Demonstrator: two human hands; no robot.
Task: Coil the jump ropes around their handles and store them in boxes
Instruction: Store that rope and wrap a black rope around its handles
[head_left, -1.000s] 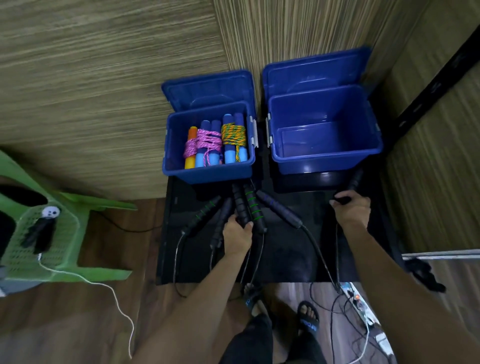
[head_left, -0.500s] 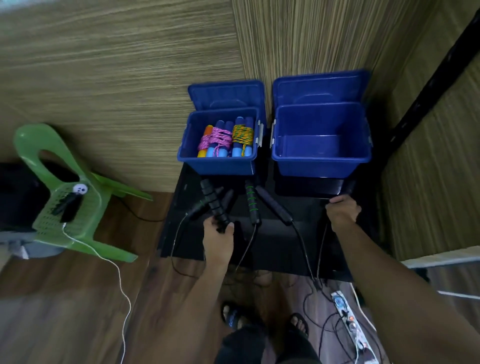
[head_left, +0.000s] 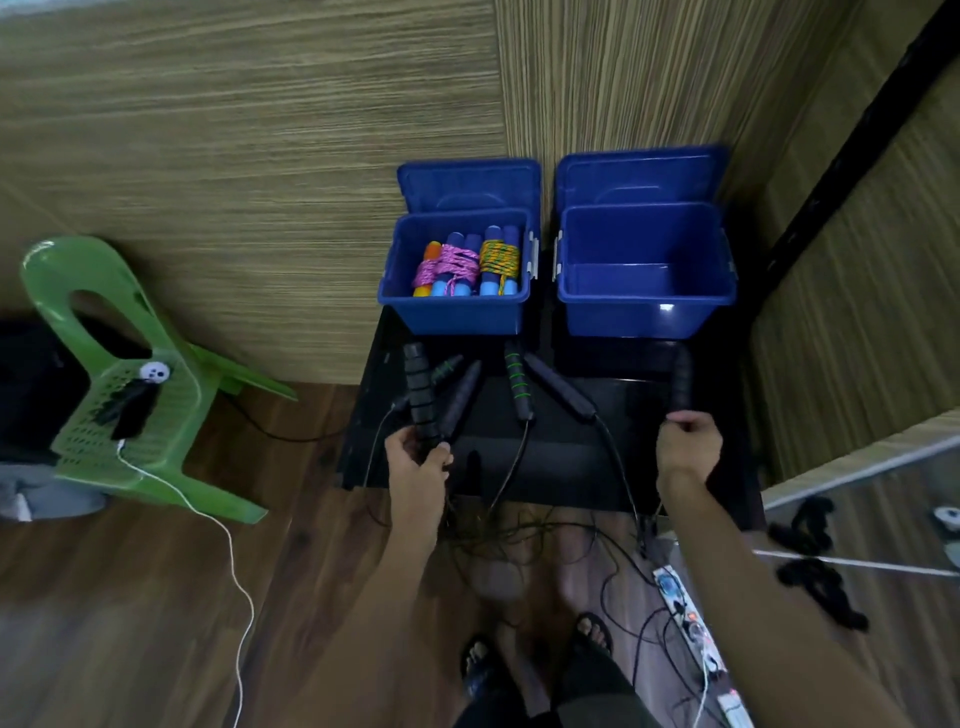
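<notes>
Left box (head_left: 457, 312) holds coiled ropes (head_left: 470, 262); right box (head_left: 644, 317) empty. Left hand (head_left: 418, 460), right hand (head_left: 688, 447) each grip a black handle (head_left: 420, 395); black ropes uncoiled.

Both bare forearms extend forward from the lower edge of the view, well apart, wrists roughly level. The left hand (head_left: 418, 457) has fingers and thumb curled round the lower end of a black ribbed foam jump-rope handle (head_left: 420, 395), which points away from the body. The right hand (head_left: 688, 449) is closed in a fist at the base of a second black foam handle (head_left: 679, 382); its grip is partly hidden.
</notes>
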